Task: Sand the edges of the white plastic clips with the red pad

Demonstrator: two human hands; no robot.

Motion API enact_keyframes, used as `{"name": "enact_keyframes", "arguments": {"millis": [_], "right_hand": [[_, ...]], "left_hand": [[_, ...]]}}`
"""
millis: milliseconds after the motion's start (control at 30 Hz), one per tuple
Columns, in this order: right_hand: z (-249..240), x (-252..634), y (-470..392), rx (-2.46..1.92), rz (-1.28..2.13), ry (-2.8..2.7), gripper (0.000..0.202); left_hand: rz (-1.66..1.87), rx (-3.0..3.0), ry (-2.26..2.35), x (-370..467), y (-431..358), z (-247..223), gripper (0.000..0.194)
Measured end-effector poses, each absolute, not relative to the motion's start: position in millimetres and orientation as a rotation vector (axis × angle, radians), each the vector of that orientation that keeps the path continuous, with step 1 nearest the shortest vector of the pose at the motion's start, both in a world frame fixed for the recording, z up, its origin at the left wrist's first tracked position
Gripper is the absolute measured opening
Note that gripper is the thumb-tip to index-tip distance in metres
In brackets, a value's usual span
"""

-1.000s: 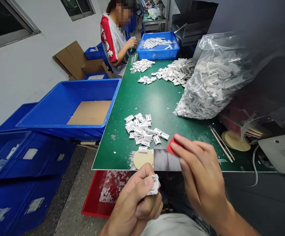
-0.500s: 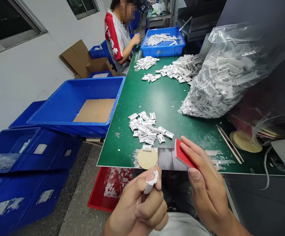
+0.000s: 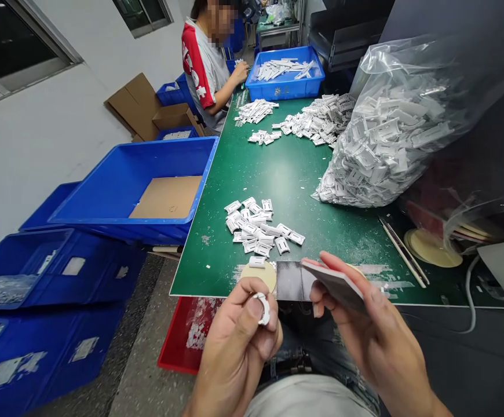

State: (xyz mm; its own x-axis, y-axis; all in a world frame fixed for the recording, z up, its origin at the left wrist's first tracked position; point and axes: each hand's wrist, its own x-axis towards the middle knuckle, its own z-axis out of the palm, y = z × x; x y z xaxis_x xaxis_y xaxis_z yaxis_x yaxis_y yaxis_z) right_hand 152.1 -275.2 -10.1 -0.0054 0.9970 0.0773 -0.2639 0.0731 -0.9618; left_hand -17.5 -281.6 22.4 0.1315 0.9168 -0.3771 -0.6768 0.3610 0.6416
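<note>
- The left hand (image 3: 243, 339) grips a small white part (image 3: 263, 310) between thumb and curled fingers, just off the near edge of the green table (image 3: 273, 171); the part's curved end faces up and outward.
- The right hand (image 3: 378, 330) holds a flat pad (image 3: 336, 284), red on one face and grey on the other, tilted over the green table's near edge. The pad is apart from the white part.
- A yellow disc (image 3: 252, 272) lies at the green table's near edge, partly hidden by the left hand, with another white piece (image 3: 257, 262) resting on it.
- A dark plate (image 3: 290, 281) lies beside the disc along that same edge of the green table.
- A loose heap of white pieces (image 3: 258, 226) sits on the green table, just beyond the disc.
- A clear bag (image 3: 378, 145) full of white pieces stands on the right side of the green table, with thin sticks (image 3: 402, 252) lying on the tabletop nearer the person.
- At the far end of the green table are more white piles (image 3: 321, 119) and a blue tray (image 3: 282, 90); a co-worker (image 3: 204, 75) sits at its left side.
- A large blue bin (image 3: 134, 159) stands against the green table's left edge, and a red tray (image 3: 178, 341) is below its near edge.
</note>
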Motion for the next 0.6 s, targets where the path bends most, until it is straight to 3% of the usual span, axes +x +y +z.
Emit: {"name": "enact_keyframes", "arguments": {"millis": [100, 233, 300, 400, 467, 533, 600], "right_hand": [[-8.1, 154.6, -271.2, -0.749, 1.618, -0.741, 0.041], [-4.8, 156.7, -271.3, -0.725, 1.724, -0.599, 0.055], [-4.2, 154.0, -271.9, -0.719, 1.810, -0.505, 0.060], [-4.0, 145.7, -272.7, -0.684, 1.935, -0.366, 0.036], [-3.9, 139.6, -274.1, -0.680, 1.945, -0.337, 0.021], [-3.1, 134.9, -277.2, -0.709, 1.926, -0.368, 0.021], [-0.8, 131.8, -281.8, -0.732, 1.910, -0.402, 0.039]], "left_hand": [[1.226, 0.378, 0.887, -17.8, -281.3, 21.3, 0.003], [1.234, 0.361, 0.990, -18.6, -281.0, 16.6, 0.024], [1.305, 0.452, 1.074, -16.7, -280.7, 12.3, 0.022], [1.567, 0.794, 1.294, -9.4, -281.2, 6.0, 0.008], [1.734, 1.025, 1.439, -2.9, -283.2, 3.0, 0.010], [1.839, 1.138, 1.523, 3.7, -286.0, 1.4, 0.019], [1.894, 1.167, 1.544, 9.9, -288.5, 1.5, 0.027]]}}
